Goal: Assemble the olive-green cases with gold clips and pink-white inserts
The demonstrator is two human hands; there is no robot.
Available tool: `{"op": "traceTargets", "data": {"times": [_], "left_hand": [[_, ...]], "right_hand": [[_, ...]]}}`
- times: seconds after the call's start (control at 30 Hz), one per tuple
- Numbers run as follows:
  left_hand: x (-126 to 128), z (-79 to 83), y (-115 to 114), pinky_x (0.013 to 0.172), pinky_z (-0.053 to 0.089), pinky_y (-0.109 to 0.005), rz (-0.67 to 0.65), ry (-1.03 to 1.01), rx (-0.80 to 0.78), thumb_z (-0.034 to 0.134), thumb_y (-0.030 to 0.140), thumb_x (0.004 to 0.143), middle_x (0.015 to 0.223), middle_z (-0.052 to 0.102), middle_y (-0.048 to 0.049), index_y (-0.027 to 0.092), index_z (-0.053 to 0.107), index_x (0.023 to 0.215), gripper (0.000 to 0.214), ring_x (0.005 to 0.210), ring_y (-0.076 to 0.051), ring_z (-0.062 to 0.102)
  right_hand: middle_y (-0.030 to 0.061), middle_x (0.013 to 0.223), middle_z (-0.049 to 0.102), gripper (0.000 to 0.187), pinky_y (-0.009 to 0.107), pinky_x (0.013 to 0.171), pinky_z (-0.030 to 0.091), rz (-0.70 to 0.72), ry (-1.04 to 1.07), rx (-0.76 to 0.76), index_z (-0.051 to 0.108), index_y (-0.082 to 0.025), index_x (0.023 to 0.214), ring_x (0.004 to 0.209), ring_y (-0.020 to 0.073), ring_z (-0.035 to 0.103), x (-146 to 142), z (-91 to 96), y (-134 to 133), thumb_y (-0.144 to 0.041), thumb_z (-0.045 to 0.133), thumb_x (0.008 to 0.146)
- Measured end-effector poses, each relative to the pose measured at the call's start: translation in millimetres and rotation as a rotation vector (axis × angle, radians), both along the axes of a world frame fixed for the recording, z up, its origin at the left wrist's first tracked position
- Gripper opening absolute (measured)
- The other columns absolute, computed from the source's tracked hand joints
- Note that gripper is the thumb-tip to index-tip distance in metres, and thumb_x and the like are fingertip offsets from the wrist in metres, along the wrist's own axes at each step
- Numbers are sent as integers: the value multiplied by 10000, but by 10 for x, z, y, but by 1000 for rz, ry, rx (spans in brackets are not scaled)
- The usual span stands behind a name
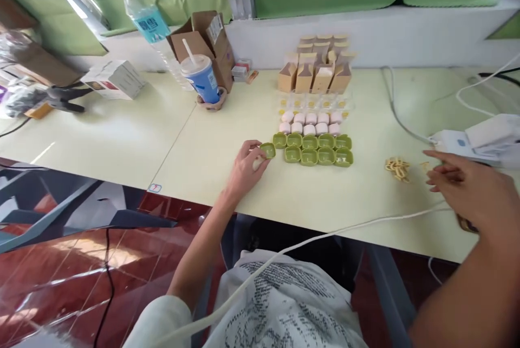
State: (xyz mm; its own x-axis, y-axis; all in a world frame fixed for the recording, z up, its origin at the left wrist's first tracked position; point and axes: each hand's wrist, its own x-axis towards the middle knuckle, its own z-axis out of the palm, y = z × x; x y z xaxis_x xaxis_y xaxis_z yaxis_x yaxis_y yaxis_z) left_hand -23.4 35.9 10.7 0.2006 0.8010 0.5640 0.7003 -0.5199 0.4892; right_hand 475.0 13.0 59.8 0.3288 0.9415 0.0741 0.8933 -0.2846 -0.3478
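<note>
Pale cream tabletop (122, 136) runs under green curtains and a white sill, and I am looking down at it from above my own lap. My left hand (244, 169) rests on the table with its fingers curled around a small green cup (267, 150), pinched at the near rim; something pale shows under the thumb, but I cannot tell what it is. That cup is olive green, squarish with rounded corners, shallow and open on top. It sits just left of the two rows of matching green cups (317, 149), touching or nearly touching the end of the back row. Behind those lie pink rounded pieces (311, 123), then clear packets, then tan cardboard boxes (314, 69) against the wall. My right hand (467, 188) hovers low at the right, fingers loosely spread and holding nothing I can see, near a heap of yellow rubber bands (397, 168). Blue paper cup (202, 78) with a straw stands further left.
</note>
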Motion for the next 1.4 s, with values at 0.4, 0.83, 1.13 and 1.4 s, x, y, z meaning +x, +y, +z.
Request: {"op": "traceTargets", "data": {"times": [0.4, 0.83, 1.13, 1.4], "left_hand": [[463, 230, -231, 936, 718, -301, -171, -268, -75, 870, 181, 969, 1271, 713, -64, 254, 680, 1366, 446, 1083, -159, 769], [780, 180, -245, 1027, 729, -299, -422, -670, -332, 912, 229, 980, 1373, 656, -75, 318, 796, 1439, 482, 1181, -175, 802], [943, 247, -249, 1074, 706, -329, -413, -706, -275, 899, 199, 990, 1429, 769, -117, 278, 759, 1466, 502, 1281, -218, 787], [716, 230, -237, 1022, 717, -308, -357, -650, -273, 908, 208, 977, 1384, 762, -115, 274, 779, 1425, 470, 1299, -214, 774]], "right_hand": [[17, 961, 709, 428, 319, 702, 654, 463, 1004, 180, 888, -293, 1348, 750, 142, 687, -1219, 313, -61, -312, 885, 920], [24, 944, 781, 304, 278, 667, 659, 570, 1470, 35, 901, -272, 1163, 835, 167, 771, -1788, 228, 43, -378, 1005, 898], [43, 1035, 869, 216, 366, 826, 731, 580, 1113, 501, 860, -266, 988, 946, 214, 843, -1912, 63, 43, -363, 1020, 881], [34, 1010, 877, 78, 371, 795, 705, 768, 803, 590, 870, -277, 1046, 901, 208, 831, -2009, 55, 57, -228, 904, 996]]}}
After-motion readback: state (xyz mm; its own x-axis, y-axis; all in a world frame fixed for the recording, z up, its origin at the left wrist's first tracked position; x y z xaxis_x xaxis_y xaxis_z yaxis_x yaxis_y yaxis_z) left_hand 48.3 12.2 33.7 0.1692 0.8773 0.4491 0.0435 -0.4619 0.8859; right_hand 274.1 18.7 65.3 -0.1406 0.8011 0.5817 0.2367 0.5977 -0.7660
